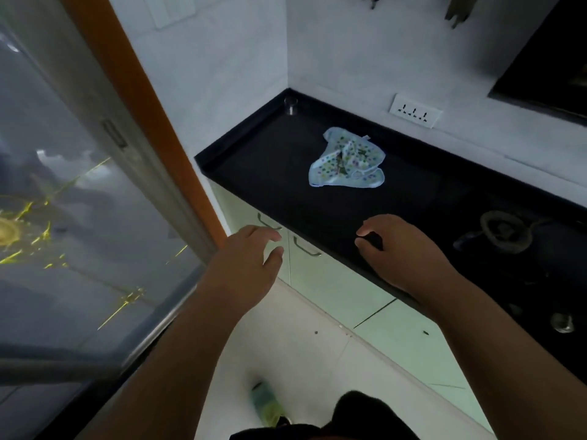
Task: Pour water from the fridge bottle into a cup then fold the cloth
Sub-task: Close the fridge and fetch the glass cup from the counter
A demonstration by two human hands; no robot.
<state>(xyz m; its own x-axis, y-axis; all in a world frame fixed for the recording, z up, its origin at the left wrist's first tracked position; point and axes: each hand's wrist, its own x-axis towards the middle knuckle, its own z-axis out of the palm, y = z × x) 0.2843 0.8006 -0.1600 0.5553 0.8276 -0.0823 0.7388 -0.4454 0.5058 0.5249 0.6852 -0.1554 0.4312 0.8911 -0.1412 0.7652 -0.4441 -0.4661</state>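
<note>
Head view: one crumpled cloth (347, 160) lies mid-bench (254, 173), at about 11 o'clock from the right hand (403, 249) and 1 o'clock from the left hand (251, 258); its long axis runs roughly 8 to 2 o'clock. One clear cup (290, 106) stands in the far corner at 12 o'clock, well apart from both hands. The right hand, hovering over the bench edge, looks nearer the cloth. Both hands hold nothing: left fingers loosely spread, right fingers loosely curled. The fridge (79, 201) stands at 9 o'clock, nearest the left hand; no bottle shows.
</note>
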